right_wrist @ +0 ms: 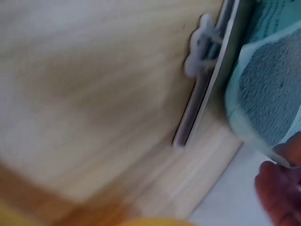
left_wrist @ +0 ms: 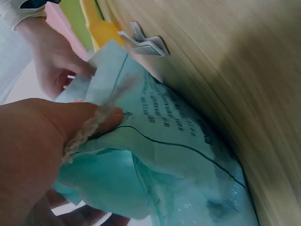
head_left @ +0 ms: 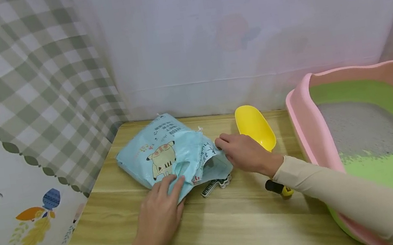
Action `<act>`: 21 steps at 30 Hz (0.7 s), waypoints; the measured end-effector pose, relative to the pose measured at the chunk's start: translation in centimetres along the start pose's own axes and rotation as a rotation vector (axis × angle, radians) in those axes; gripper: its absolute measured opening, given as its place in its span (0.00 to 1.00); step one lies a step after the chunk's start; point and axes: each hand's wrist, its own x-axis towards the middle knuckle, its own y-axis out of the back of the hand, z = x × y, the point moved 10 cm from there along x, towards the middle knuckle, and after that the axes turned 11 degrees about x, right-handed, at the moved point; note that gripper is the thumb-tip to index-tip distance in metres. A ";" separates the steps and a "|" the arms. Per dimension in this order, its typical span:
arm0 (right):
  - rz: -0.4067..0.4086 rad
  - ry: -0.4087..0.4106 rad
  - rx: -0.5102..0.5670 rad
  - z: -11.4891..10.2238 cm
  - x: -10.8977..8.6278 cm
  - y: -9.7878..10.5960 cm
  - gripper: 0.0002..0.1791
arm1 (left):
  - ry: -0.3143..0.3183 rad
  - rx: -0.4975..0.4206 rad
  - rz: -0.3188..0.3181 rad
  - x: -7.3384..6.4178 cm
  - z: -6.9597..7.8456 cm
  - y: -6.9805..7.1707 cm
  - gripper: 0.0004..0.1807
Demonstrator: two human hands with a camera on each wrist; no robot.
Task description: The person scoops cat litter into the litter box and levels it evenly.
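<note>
A light blue cat litter bag with a cartoon cat printed on it lies on the wooden table, its torn mouth facing right. My left hand grips the folded front of that mouth, thumb on one side and fingers on the other in the left wrist view. At the mouth's far right edge, my right hand pinches the plastic between thumb and fingers. Grey litter shows inside the parted mouth in the right wrist view. A bag sealing clip lies under the mouth's front edge, partly covered.
Behind my right wrist lies a yellow scoop with a black grip, its middle hidden by the arm. A pink and green litter box stands at the right, grey litter inside. Cloth hangs behind and left.
</note>
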 end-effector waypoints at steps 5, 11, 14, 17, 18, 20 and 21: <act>-0.010 0.149 0.023 0.8 -0.2 0.2 0.29 | 0.004 -0.039 0.002 -0.6 -0.8 0.4 0.24; -0.166 0.205 0.133 1.5 -0.1 -0.4 0.31 | 0.050 -0.132 -0.023 -1.2 -2.0 -0.2 0.09; -0.237 0.200 0.200 1.6 0.3 -0.8 0.25 | 0.113 -0.217 -0.059 -1.3 -2.8 -0.8 0.07; -0.295 0.157 0.306 1.9 1.0 -0.9 0.23 | 0.171 -0.322 -0.113 -1.4 -3.7 -1.4 0.04; -0.317 0.123 0.337 2.2 1.3 -1.0 0.23 | 0.185 -0.354 -0.128 -1.4 -4.0 -1.6 0.04; -0.355 0.062 0.380 2.7 1.6 -1.1 0.23 | 0.207 -0.413 -0.162 -1.4 -4.5 -2.1 0.09; -0.371 0.037 0.391 2.8 1.7 -1.1 0.22 | 0.220 -0.435 -0.182 -1.5 -4.8 -2.3 0.12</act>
